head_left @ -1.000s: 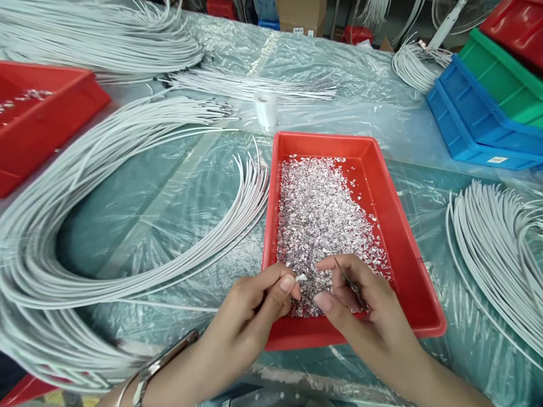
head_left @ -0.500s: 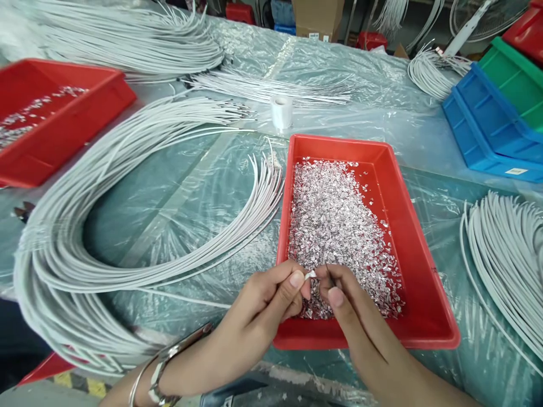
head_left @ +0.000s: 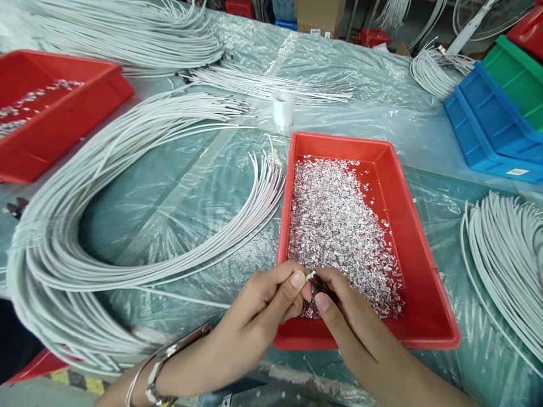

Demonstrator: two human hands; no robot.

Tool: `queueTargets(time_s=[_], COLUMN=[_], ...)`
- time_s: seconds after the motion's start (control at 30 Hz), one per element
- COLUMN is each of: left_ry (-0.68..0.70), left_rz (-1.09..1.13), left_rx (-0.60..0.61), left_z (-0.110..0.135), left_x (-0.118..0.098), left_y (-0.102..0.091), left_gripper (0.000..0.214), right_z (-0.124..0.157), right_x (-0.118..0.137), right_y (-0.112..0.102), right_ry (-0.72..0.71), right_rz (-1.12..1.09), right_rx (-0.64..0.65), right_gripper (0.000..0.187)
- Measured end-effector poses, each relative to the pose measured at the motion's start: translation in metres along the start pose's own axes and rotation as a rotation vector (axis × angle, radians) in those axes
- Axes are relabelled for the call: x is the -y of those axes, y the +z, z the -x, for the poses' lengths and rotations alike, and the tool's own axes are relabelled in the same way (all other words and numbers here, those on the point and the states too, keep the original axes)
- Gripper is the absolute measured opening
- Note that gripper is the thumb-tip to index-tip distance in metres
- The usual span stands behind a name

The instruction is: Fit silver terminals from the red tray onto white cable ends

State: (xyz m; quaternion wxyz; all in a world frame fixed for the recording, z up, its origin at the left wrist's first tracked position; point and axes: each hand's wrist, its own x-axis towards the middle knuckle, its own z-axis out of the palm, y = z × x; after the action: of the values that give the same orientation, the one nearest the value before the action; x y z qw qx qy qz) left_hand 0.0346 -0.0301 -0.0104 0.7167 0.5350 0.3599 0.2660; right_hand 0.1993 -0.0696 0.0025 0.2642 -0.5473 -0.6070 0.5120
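Note:
My left hand (head_left: 271,299) is closed in a pinch on a white cable (head_left: 190,299), whose short bright end (head_left: 311,275) pokes out past the thumb. Facing it, my right hand (head_left: 345,302) grips a small dark tool (head_left: 326,287), mostly hidden by the fingers; its exact kind cannot be made out. The tool's tip is at the cable end. Both hands are over the near side of a red tray (head_left: 428,271) that holds a heap of silvery foil scraps (head_left: 339,215).
Left of the tray lies a large curved bundle of white cables (head_left: 55,243). Another cable bundle (head_left: 504,254) lies at right. A clear tape roll (head_left: 282,108) stands behind the tray. A second red tray (head_left: 85,107) is far left, with stacked blue bins (head_left: 487,124) at right.
My right hand has moved slightly left, bringing the dark tool onto the cable end. My left hand keeps its pinch in nearly the same place.

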Motion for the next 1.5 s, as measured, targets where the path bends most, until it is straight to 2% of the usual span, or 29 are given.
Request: queueTargets(time_s=[0.4, 0.57, 0.77, 1.13, 1.3, 1.5], left_ry=[-0.017, -0.015, 0.000, -0.001, 0.034, 0.043], left_rz=[-0.018, -0.056, -0.111, -0.184, -0.267, -0.280], left_rx=[0.020, 0.024, 0.021, 0.044, 0.062, 0.066], left_z=[-0.002, 0.000, 0.001, 0.001, 0.000, 0.000], left_x=[-0.003, -0.003, -0.003, -0.004, -0.003, -0.001], left_y=[0.000, 0.000, -0.001, -0.002, -0.002, -0.002], left_gripper=[0.035, 0.033, 0.035, 0.033, 0.031, 0.032], right_z=[-0.001, -0.001, -0.002, -0.002, -0.001, -0.001], right_x=[0.004, 0.003, 0.001, 0.003, 0.008, 0.010], right_y=[-0.003, -0.005, -0.005, -0.006, -0.008, -0.011], right_ry=[0.052, 0.044, 0.024, 0.029, 0.100, 0.069], right_rz=[-0.008, -0.094, -0.118, -0.139, -0.204, -0.195], right_rx=[0.003, 0.055, 0.059, 0.068, 0.084, 0.131], right_gripper=[0.031, 0.034, 0.035, 0.030, 0.025, 0.023])
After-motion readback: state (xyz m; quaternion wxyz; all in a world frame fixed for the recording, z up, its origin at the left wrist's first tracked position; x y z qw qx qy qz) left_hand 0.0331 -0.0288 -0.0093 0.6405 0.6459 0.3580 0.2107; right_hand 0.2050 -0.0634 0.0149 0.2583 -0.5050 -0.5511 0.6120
